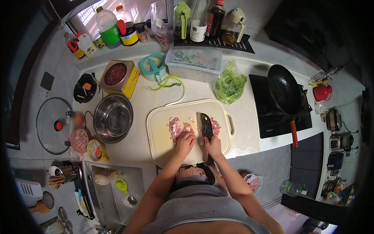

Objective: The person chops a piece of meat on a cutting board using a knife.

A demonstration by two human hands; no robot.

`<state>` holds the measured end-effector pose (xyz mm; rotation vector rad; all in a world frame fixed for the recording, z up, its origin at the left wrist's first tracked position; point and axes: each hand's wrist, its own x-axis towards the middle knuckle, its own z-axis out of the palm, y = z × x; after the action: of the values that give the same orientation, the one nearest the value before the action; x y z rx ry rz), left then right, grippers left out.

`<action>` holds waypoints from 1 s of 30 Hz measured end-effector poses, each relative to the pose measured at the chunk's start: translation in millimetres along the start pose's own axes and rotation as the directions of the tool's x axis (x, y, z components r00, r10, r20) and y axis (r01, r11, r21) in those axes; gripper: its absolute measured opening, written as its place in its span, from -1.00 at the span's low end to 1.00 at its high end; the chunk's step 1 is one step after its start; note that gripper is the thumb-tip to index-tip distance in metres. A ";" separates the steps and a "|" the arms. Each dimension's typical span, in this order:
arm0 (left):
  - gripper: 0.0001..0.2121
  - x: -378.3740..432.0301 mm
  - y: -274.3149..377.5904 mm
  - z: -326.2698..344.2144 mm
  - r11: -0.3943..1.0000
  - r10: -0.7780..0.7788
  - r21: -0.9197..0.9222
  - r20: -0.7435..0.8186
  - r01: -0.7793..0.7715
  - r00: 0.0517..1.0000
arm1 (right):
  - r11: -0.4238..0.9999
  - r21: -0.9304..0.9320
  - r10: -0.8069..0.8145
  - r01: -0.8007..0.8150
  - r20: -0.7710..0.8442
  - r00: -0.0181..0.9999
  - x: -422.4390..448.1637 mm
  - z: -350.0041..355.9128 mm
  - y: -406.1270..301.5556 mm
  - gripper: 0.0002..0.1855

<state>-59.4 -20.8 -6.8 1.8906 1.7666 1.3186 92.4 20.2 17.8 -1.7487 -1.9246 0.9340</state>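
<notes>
A cream plastic cutting board [162, 137] lies on the counter in front of me. Pink raw meat [175, 127], cut into small pieces, is heaped on its middle. My left hand [185, 143] presses on the meat with curled fingers. In my right hand [214, 147] is a kitchen knife with a dark patterned blade [206, 127], its handle in my grip. The blade stands just right of the left hand's meat. More chopped meat [215, 127] lies on the blade's right side, partly hidden by it.
Left of the board stands a stainless steel bowl [113, 118], with a sink [117, 187] nearer me. Behind the board are green stalks [172, 78], a lidded plastic box [194, 63] and bagged leafy greens [230, 83]. To the right, a black wok [283, 89] sits on the cooktop [261, 117].
</notes>
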 end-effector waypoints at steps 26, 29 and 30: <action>-0.90 -0.3 0.4 0.6 0.990 -0.103 0.099 0.056 0.097 0.993 | 0.964 -0.251 -0.074 0.087 0.058 0.996 -13.3 1.0 -46.3 -0.73; -0.93 1.7 1.2 1.6 0.997 -0.063 0.039 0.026 0.062 0.998 | 0.976 -0.190 -0.104 0.104 0.009 0.995 -7.0 -11.1 -14.7 -0.71; -0.93 1.9 1.8 0.6 0.993 -0.120 -0.002 0.039 0.120 0.992 | 0.975 -0.201 -0.093 0.092 0.006 0.996 -6.9 -16.9 -10.3 -0.70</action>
<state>-58.0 -19.4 -5.0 1.7654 1.8259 1.2341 97.4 17.1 37.9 -1.7485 -2.1432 0.7242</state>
